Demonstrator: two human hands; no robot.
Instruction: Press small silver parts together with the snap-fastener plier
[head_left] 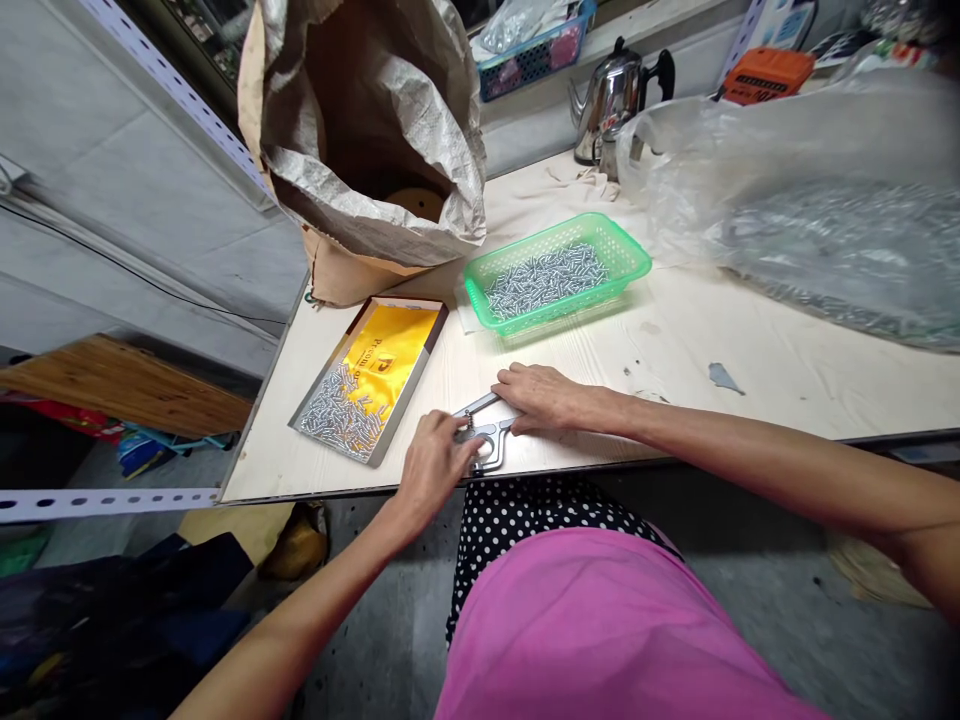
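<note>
A grey metal hand tool (491, 445) with two handles, a small spring and a looped frame lies at the table's front edge. My left hand (431, 458) is closed with fingertips and thumb on the tool's left end, hiding part of it. From the right, my right hand (541, 398) is closed over the handle ends. Left of my hands, a shallow tray (415, 385) has a yellow lining and a heap of small silver metal pins. Farther back, a green plastic basket (499, 325) holds many similar pins.
A large open woven sack (360, 265) stands at the back left. A clear plastic bag (840, 240) full of metal pieces lies at the right. Behind are a steel kettle (611, 95), a blue basket (532, 60) and an orange box (769, 75). A grey scrap (724, 378) lies right.
</note>
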